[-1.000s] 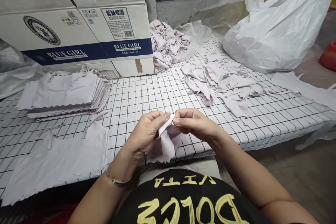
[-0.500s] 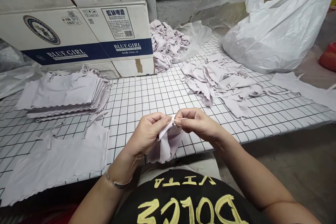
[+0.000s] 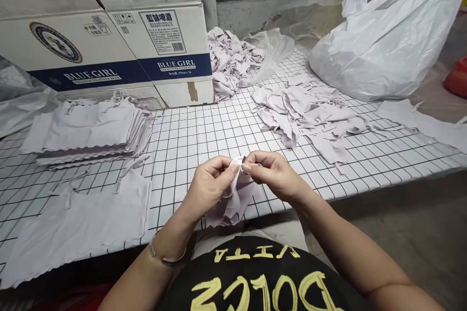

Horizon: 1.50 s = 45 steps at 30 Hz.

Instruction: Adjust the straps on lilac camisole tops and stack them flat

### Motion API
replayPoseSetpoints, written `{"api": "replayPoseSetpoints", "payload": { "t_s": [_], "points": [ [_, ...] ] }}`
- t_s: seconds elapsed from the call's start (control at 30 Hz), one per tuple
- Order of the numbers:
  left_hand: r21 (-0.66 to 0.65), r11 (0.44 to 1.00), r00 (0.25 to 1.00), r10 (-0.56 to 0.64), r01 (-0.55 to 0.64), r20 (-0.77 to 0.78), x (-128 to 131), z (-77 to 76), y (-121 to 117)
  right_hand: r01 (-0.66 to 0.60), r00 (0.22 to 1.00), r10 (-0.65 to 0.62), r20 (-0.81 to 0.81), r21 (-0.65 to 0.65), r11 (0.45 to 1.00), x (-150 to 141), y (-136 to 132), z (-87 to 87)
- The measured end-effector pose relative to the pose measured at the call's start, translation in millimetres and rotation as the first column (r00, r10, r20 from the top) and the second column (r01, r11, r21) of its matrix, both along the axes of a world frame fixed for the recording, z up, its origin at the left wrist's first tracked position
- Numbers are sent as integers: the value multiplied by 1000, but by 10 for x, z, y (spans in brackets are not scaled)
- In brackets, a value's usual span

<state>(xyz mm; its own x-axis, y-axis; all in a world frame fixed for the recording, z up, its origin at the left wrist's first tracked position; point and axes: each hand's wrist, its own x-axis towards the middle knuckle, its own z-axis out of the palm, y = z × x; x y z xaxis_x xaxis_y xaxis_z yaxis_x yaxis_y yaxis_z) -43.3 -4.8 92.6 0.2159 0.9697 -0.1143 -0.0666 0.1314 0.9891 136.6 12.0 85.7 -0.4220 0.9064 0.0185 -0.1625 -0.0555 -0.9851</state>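
A pale pink camisole [image 3: 236,204] with a wavy hem hangs bunched at the table's front edge, its lower part drooping below my fingers. My left hand [image 3: 207,182] pinches its upper edge between thumb and forefinger. Right beside it, my right hand [image 3: 272,171] is closed on the same edge, near a thin strap. The fingertips of both hands almost meet, so the exact spot they grip is partly hidden. Left of my hands a similar camisole [image 3: 105,214] lies flat, and behind it is a neat stack of camisoles [image 3: 83,126].
White beer cartons [image 3: 175,39] stand at the back left. A loose heap of pale pink camisoles [image 3: 302,107] lies right of centre, with a crumpled pile of fabric [image 3: 233,60] farther back. A large white plastic bag [image 3: 368,58] sits at the back right of the grid-patterned tablecloth [image 3: 186,131].
The camisole's upper edge has turned in my fingers, and a wider flap now stands above the pinch. My left hand has shifted slightly; my right has stayed nearly still.
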Motion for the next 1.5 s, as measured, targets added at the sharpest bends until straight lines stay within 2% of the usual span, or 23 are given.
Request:
{"api": "replayPoseSetpoints", "payload": {
  "t_s": [0.1,0.2,0.27,0.47,0.63,0.73,0.83,1.0,1.2,1.33,1.43,1.5],
  "points": [
    [17,999,999,27,-27,-27,10,-7,2,31,999,-32,24,35,999,-30,-22,10],
    [59,997,998,48,-46,-38,13,-29,2,122,988,-132,76,129,984,-69,-59,31],
    [82,995,997,58,-54,-43,14,-44,-2,139,981,-159,110,172,975,-84,-80,37],
    [124,992,997,17,-8,-74,6,-47,-16,144,981,-162,102,168,975,-65,-77,-5],
    [49,998,998,28,-25,-64,-1,-56,4,76,992,-91,90,160,984,-46,-67,-31],
    [9,999,998,49,-49,-44,7,-76,14,75,990,-92,103,154,985,-49,-75,-39],
    [42,997,997,62,-60,-38,19,-93,5,121,981,-147,130,189,974,-71,-94,-43],
    [126,989,994,89,-80,-63,32,-94,-19,239,946,-290,144,297,924,-105,-110,-55],
    [28,999,998,38,-37,-39,12,-141,7,94,987,-113,117,152,984,-64,-78,-60],
    [46,996,997,73,-72,-12,11,-166,20,45,995,-50,83,71,997,-47,-90,-36],
    [76,994,996,86,-84,-32,16,-150,7,58,995,-63,77,67,996,-58,-112,-36],
    [140,986,992,105,-94,-75,30,-134,-16,118,985,-131,116,114,987,-81,-128,-51]
  ]
}}
